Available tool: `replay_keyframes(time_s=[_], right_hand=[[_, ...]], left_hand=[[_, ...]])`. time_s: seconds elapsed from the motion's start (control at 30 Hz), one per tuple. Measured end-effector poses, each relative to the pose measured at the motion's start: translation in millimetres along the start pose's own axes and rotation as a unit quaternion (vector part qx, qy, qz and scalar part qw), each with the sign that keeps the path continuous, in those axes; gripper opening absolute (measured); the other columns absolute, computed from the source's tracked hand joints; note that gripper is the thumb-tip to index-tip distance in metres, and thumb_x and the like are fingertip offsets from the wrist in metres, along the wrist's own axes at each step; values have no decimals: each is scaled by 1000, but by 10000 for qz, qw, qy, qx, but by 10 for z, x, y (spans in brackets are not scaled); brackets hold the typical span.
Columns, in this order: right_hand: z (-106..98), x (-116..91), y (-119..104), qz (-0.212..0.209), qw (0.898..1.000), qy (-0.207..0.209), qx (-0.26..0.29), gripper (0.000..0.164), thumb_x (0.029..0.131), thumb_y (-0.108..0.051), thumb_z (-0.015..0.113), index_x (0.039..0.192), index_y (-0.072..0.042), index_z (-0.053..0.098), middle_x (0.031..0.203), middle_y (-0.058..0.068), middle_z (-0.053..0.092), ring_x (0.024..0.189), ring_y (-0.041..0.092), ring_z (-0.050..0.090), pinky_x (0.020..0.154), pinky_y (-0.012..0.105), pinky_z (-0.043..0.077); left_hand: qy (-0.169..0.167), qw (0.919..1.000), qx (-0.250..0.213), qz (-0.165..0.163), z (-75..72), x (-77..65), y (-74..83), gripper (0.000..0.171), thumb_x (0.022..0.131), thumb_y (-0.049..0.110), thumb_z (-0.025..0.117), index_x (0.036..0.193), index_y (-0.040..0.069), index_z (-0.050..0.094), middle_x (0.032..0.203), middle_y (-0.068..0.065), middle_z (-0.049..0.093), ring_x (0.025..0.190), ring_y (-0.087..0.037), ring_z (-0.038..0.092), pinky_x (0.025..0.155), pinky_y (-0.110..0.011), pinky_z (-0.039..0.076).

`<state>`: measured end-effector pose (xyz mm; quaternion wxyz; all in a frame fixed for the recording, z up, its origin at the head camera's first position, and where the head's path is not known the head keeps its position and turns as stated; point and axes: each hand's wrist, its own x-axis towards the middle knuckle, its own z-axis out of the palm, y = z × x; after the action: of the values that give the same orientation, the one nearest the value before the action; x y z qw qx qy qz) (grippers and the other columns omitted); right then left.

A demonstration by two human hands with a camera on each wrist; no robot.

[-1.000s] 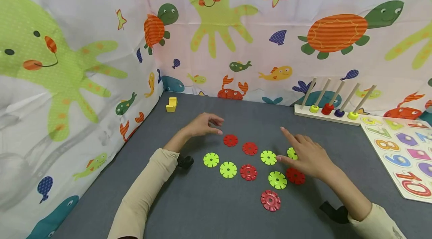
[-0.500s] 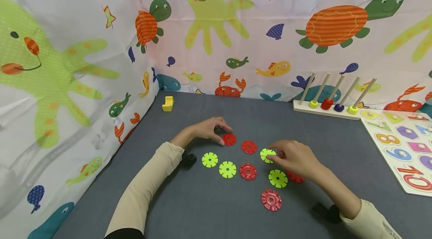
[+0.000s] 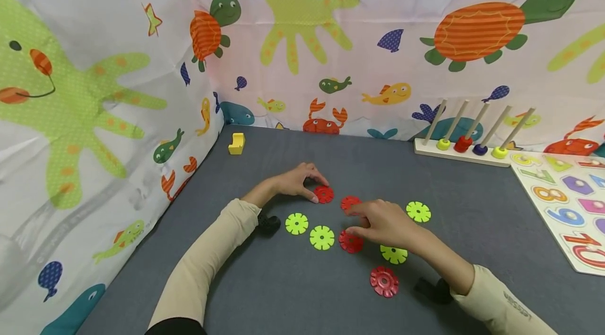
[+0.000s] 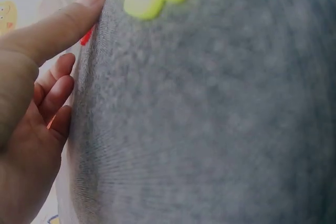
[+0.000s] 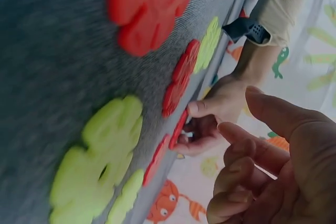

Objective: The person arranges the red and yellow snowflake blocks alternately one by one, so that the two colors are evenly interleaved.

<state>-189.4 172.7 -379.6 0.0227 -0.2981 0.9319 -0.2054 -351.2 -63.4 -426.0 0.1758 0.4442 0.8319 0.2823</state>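
My left hand [image 3: 299, 180] is at a flat, notched red disc [image 3: 325, 195] at the back of a group of discs, thumb and finger on either side of its edge. The right wrist view shows that grip from the side, with the red disc [image 5: 179, 129] between thumb and fingers. Just right of it, my right hand [image 3: 388, 223] hovers over the group, its thumb and forefinger apart with nothing between them. Another red disc [image 3: 350, 201] lies by its fingertips, and a third red disc [image 3: 351, 244] shows partly under its thumb. The hand hides part of the group.
Yellow-green discs [image 3: 322, 238] and a dark red disc [image 3: 384, 282] lie nearer on the grey table [image 3: 283, 293]. A peg stacker [image 3: 465, 154] and a number puzzle board [image 3: 560, 203] stand back right. A yellow block [image 3: 237, 144] sits back left, before patterned curtains [image 3: 402, 51].
My left hand has moved right and forward onto the back red disc and stays there. The right hand has swept left from the yellow-green discs, its fingers now near the middle red ones.
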Motion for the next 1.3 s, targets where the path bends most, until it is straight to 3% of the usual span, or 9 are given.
replay_keyframes(time_s=[0.2,0.4,0.53,0.83,1.0,1.3], right_hand=[[22,212,-33,-20,9989,-436,178,46,80,-35,69,119,-11,62,62,-11,48,52,1,40,48,20,32],[22,386,-85,-98,9984,-415,371,51,80,-34,71,123,-9,60,71,-4,52,60,5,44,52,21,36],[36,484,-148,-151,9976,-357,570,52,79,-32,72,124,-8,59,77,1,53,63,7,46,57,22,39],[251,684,-283,86,9970,-593,485,60,75,-33,75,127,-9,57,84,8,52,69,13,43,57,24,36],[340,782,-340,179,9973,-649,299,66,71,-36,78,128,-12,57,83,7,51,67,15,41,55,25,31],[441,843,-381,157,9969,-719,263,59,69,-34,80,120,-12,63,80,4,52,67,14,40,53,24,28]], left_hand=[[441,9981,411,-107,-73,-13,-35,40,71,29,79,107,16,67,101,-1,54,97,-15,44,86,-31,36],[1008,9921,561,-490,-267,-166,-192,43,69,30,81,106,12,69,98,-3,57,95,-17,48,86,-33,39],[1470,9847,422,-830,-384,-263,-321,42,69,29,81,105,10,69,98,-5,59,95,-18,49,85,-35,39],[2227,9628,394,-1478,-518,-415,-525,43,72,29,78,105,4,68,101,-11,57,93,-22,49,84,-37,40],[2197,9629,308,-1535,-553,-460,-580,43,74,28,77,107,3,66,103,-12,57,94,-23,49,84,-37,41],[2121,9619,225,-1709,-545,-507,-666,41,74,26,78,105,2,67,102,-13,57,93,-23,49,85,-37,40]])
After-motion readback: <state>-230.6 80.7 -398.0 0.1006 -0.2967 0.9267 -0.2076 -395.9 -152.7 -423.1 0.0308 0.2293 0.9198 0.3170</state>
